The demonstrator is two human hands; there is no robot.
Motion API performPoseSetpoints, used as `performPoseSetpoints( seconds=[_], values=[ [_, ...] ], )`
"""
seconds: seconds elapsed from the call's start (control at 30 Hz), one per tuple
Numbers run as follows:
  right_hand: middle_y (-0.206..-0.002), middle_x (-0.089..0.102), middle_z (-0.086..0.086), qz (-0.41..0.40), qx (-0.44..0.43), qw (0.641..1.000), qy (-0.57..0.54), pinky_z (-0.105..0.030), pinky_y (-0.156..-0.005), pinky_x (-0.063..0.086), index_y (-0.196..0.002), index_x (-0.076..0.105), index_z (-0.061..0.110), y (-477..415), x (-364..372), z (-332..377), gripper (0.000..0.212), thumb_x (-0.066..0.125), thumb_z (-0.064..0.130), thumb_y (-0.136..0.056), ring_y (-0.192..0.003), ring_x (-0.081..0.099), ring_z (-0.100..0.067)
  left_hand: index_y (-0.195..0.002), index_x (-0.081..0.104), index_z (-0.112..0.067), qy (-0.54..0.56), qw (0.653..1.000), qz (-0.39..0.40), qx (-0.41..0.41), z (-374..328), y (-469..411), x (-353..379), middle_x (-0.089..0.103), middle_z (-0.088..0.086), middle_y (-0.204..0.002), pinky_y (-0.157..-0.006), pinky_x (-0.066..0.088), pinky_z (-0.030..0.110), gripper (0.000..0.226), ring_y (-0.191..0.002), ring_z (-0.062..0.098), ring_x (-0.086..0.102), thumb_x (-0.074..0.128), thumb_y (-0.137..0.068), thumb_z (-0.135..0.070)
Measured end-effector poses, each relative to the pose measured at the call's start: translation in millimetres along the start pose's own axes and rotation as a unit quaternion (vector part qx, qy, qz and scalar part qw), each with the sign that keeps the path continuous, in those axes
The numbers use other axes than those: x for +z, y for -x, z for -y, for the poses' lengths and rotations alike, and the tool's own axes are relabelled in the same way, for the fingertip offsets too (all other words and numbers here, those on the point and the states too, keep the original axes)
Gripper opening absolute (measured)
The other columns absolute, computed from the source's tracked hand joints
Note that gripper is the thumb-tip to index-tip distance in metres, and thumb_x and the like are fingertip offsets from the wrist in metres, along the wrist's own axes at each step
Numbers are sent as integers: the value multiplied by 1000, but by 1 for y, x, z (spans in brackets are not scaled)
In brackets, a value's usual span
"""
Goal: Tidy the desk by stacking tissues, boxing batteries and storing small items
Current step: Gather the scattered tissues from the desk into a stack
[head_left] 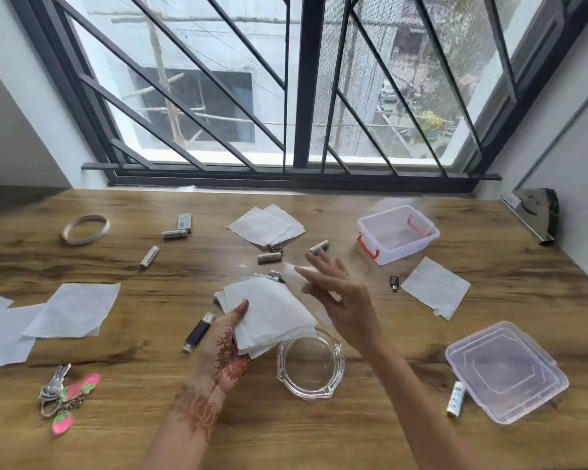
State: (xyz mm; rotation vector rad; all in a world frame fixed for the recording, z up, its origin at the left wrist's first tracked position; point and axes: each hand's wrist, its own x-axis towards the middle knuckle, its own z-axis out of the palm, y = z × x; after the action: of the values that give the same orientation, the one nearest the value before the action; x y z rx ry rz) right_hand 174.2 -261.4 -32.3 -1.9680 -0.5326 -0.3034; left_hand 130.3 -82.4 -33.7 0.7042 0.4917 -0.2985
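My left hand (225, 347) grips a stack of white tissues (272, 313) above the middle of the wooden desk (286, 435), thumb on top. My right hand (336, 293) hovers just right of the stack with fingers spread and holds nothing. More tissues lie at the back centre (265, 227), at the right (435, 286) and at the left (72, 315). Batteries lie scattered: one at the left (149, 256), one near the back (175, 234), one in the middle (270, 256), one by my fingertips (319, 247), one at the lid (455, 398). A small clear box with red latches (398, 232) stands open at the back right.
A clear glass dish (311, 368) sits under my hands. The box's lid (506, 369) lies at the front right. A black USB stick (199, 332), a small black adapter (393, 282), keys with pink charms (65, 395) and a tape ring (85, 228) also lie on the desk.
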Motion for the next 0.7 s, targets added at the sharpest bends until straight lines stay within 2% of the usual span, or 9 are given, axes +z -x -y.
performPoseSetpoints(
  seconds=[0.1, 0.17, 0.23, 0.37, 0.43, 0.47, 0.57, 0.63, 0.7],
  values=[
    [-140, 37, 3, 82, -99, 987, 94, -29, -117, 8, -124, 49, 25, -5, 5, 10, 40, 52, 36, -86, -138, 21, -14, -122, 56, -5, 14, 999, 34, -23, 0, -1, 2, 68, 17, -109, -68, 58, 48, 37, -89, 31, 69, 49, -89, -21],
    [-142, 32, 2, 149, -135, 966, 160, -30, -116, 1, -125, 50, 28, -2, 12, 11, 42, 47, 39, -84, -140, 16, -18, -117, 60, -7, 26, 997, 60, -38, 1, 0, 4, 69, 17, -106, -68, 58, 47, 38, -85, 31, 70, 46, -90, -31],
    [-143, 36, -1, 213, -148, 948, 184, -33, -115, -1, -123, 56, 28, 2, 18, 10, 39, 47, 35, -85, -139, 19, -22, -111, 64, -8, 27, 996, 74, -41, 1, -1, 3, 70, 17, -103, -72, 57, 47, 44, -83, 29, 70, 44, -89, -41],
    [-144, 38, -1, 269, -128, 938, 178, -33, -116, -1, -125, 57, 24, 11, 23, 5, 35, 55, 22, -90, -138, 14, -12, -115, 64, -5, 20, 994, 97, -47, -1, 0, 0, 63, 20, -119, -88, 47, 54, 52, -102, 33, 65, 45, -89, -46],
    [-144, 38, -3, 241, -135, 946, 172, -29, -116, 1, -127, 55, 22, 12, 23, 7, 37, 52, 28, -91, -138, 16, -11, -121, 59, -3, 11, 994, 98, -41, -1, 1, 0, 66, 20, -114, -82, 54, 49, 46, -97, 31, 67, 50, -87, -33],
    [-143, 39, -3, 217, -130, 954, 164, -27, -116, 3, -128, 54, 20, 12, 23, 8, 41, 48, 34, -90, -138, 19, -12, -122, 57, -2, 0, 995, 90, -36, -2, -1, 0, 69, 19, -105, -72, 59, 44, 45, -88, 29, 69, 52, -86, -27],
    [-139, 42, 0, 120, -38, 983, 136, -23, -115, 9, -129, 51, 13, 10, 6, 7, 51, 45, 42, -88, -135, 27, -11, -122, 54, -3, -61, 997, 31, -31, -3, -5, 2, 74, 11, -78, -50, 57, 32, 43, -66, 22, 71, 55, -84, -24],
    [-139, 44, -4, 59, 44, 983, 170, -22, -113, 12, -129, 51, 11, 10, -16, -11, 47, 55, 31, -88, -135, 30, -13, -116, 57, -4, -37, 999, 18, -15, -3, -7, 2, 74, 11, -84, -50, 57, 32, 38, -70, 23, 72, 57, -82, -21],
    [-140, 45, -6, 17, 140, 965, 222, -25, -112, 17, -129, 51, 9, 14, -45, -37, 43, 59, 21, -88, -136, 32, -18, -110, 61, -6, -20, 1000, 22, -6, -3, -9, 3, 74, 11, -93, -52, 57, 34, 30, -76, 23, 72, 56, -84, -19]
  ],
)
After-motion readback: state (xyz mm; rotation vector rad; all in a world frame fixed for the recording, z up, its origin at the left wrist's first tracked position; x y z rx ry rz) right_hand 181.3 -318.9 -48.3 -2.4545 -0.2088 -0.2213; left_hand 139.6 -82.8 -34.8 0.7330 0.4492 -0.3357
